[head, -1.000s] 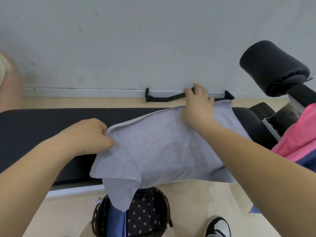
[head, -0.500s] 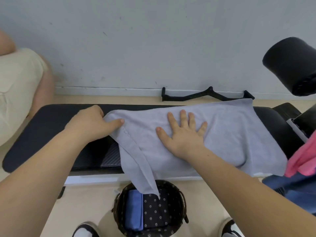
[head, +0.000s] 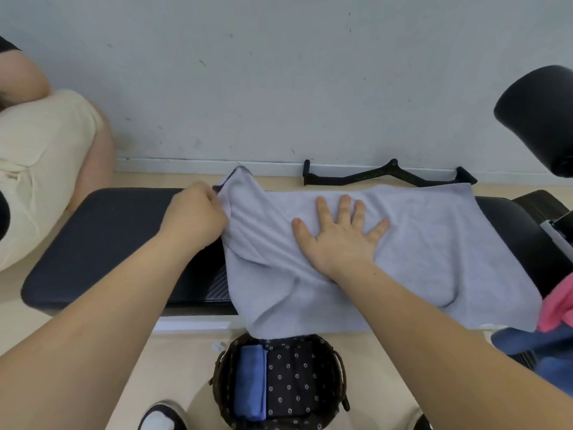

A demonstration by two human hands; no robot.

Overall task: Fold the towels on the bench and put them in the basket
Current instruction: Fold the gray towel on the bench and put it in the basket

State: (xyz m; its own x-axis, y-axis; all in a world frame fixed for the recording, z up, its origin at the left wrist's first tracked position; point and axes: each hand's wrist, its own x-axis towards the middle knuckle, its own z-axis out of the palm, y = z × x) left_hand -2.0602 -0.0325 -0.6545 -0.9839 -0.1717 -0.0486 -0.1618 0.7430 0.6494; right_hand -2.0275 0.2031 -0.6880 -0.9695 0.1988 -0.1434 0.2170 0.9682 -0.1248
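Observation:
A pale grey towel lies spread over the right half of the black padded bench, its near edge hanging over the front. My left hand pinches the towel's left corner, which stands lifted above the bench. My right hand rests flat on the towel's middle, fingers spread. Below the bench's front edge sits a dark woven basket with a dotted lining; a folded blue towel stands in its left side. A pink towel and a dark blue towel lie at the far right.
Another person in cream clothing sits at the left end of the bench. A black handle bar lies on the floor by the wall. A black roller pad juts in at the upper right. My shoes flank the basket.
My left hand has raised the towel's left corner from the front edge up toward the bench's far side. My right hand stays pressed flat on the towel; a second ago it gripped the far edge.

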